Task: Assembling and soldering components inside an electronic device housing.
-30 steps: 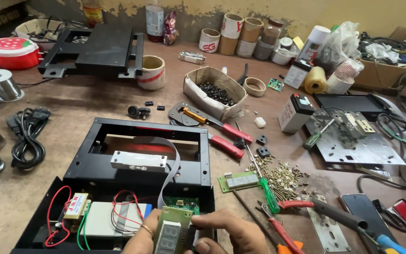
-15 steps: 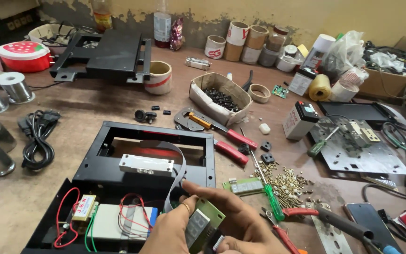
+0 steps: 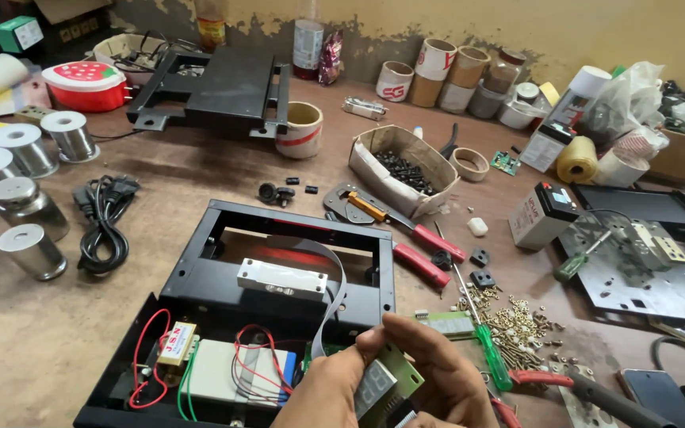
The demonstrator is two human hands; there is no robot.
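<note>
Both my hands hold a small green display circuit board (image 3: pixel 380 384) at the bottom centre. My left hand (image 3: pixel 323 395) supports it from below left. My right hand (image 3: pixel 438 372) curls over its top and right side. A grey ribbon cable (image 3: pixel 334 289) runs from the board up into the open black metal chassis (image 3: pixel 279 218). Inside the chassis lie an aluminium bar (image 3: pixel 281 279), a small transformer (image 3: pixel 174 342) with red wires and a white block (image 3: pixel 214 372).
A green screwdriver (image 3: pixel 487 349), a pile of brass screws (image 3: pixel 517 317) and red pliers (image 3: pixel 415 239) lie right of the chassis. A cardboard box of black screws (image 3: pixel 402 170) stands behind. Steel weights (image 3: pixel 25 198) and a black cord (image 3: pixel 105 226) are left. A metal plate (image 3: pixel 644 273) lies right.
The board went from lying flat low in my hands to being tilted and raised, with my right hand now curled over its top.
</note>
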